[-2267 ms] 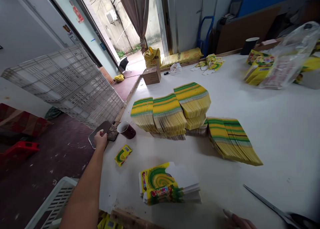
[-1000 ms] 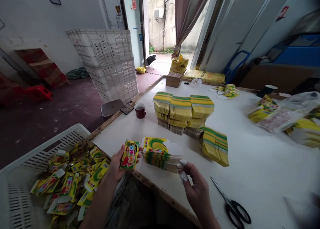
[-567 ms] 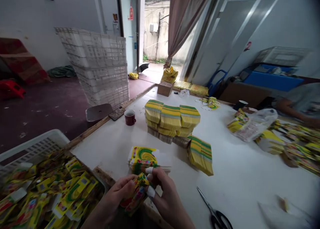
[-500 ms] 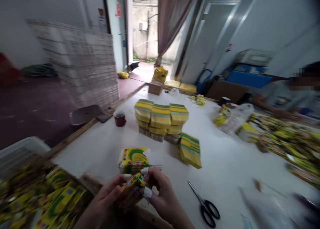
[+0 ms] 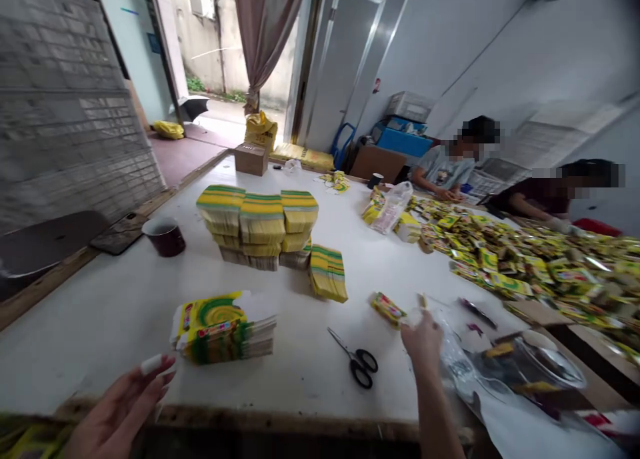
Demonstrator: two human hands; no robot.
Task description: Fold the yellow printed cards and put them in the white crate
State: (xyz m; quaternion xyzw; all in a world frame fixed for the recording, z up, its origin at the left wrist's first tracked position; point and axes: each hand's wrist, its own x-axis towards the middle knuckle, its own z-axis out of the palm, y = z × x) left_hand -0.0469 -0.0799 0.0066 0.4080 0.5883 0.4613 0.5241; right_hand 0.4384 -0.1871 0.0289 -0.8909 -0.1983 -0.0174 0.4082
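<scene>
My left hand point(image 5: 131, 399) is open and empty at the table's near edge, with white wrap on a fingertip. Beside it stands a stack of flat yellow-and-green cartons point(image 5: 215, 329). Over to the right, my right hand point(image 5: 423, 339) reaches across the table with its fingers apart. A small filled yellow box point(image 5: 389, 309) with a red and green print lies on the tabletop just left of those fingers. Between my hands rests a pair of black-handled scissors point(image 5: 357, 360).
Banded carton bundles point(image 5: 263, 222) are piled mid-table, with a dark red mug point(image 5: 164, 237) and a phone point(image 5: 120, 233) at left. Many loose yellow packs point(image 5: 535, 272) cover the right side, where two people point(image 5: 445, 172) sit. A clear plastic container point(image 5: 530, 365) stands near right.
My hands have parted: the small box went from between them to the table at right with my right hand. My left hand has let go. The view has swung right.
</scene>
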